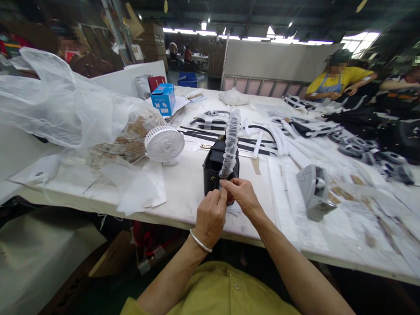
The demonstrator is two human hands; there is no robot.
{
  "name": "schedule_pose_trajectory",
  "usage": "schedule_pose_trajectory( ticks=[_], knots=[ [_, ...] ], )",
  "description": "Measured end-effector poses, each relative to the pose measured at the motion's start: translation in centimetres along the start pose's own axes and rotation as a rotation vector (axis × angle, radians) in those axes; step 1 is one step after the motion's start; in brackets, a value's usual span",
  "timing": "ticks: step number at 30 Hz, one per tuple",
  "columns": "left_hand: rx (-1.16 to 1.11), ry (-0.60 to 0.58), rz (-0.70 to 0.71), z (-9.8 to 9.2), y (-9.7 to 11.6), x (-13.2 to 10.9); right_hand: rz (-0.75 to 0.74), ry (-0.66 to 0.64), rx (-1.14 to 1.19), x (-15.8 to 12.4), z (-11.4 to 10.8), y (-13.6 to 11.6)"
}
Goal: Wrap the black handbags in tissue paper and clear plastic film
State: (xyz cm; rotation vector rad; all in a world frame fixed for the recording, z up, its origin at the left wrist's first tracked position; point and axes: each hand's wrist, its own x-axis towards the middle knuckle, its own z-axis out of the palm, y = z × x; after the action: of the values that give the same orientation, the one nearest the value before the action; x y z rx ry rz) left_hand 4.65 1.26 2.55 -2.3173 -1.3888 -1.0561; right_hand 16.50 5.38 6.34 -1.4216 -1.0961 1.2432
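A small black handbag (214, 165) stands on the white table (181, 188) just beyond my hands. Its handle is wrapped in a clear, crinkled plastic sleeve (230, 142) that rises upright above the bag. My left hand (210, 218), with a silver bangle at the wrist, is closed in a pinch on the lower end of the sleeve. Facing it, my right hand (242, 195) pinches the same lower end, with its fingertips touching the left hand's.
A small white fan (164, 145) and a big clear plastic bag (59, 100) lie to the left. A grey tape dispenser (315, 190) sits on the right. Black straps (224, 138), white wrapped pieces and a blue box (163, 99) lie farther back. Other people work at the far right.
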Motion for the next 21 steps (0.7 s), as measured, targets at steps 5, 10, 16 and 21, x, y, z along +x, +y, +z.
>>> schedule_pose_trajectory(
  ticks=[5,10,16,21],
  knots=[
    [-0.167,-0.083,0.063,0.1,1.2,-3.3,-0.098,0.036,-0.072,0.3,0.0,0.7],
    [-0.698,0.010,0.004,-3.5,0.9,-4.3,-0.166,0.030,-0.081,0.2,-0.5,0.9],
    [-1.292,-0.219,-0.828,-1.7,-1.4,0.7,-0.161,0.008,-0.021,-0.2,-0.3,1.3],
    [-1.671,-0.344,-1.061,1.1,0.0,2.2,-0.264,0.074,-0.218,-0.8,-0.2,1.0]
  ],
)
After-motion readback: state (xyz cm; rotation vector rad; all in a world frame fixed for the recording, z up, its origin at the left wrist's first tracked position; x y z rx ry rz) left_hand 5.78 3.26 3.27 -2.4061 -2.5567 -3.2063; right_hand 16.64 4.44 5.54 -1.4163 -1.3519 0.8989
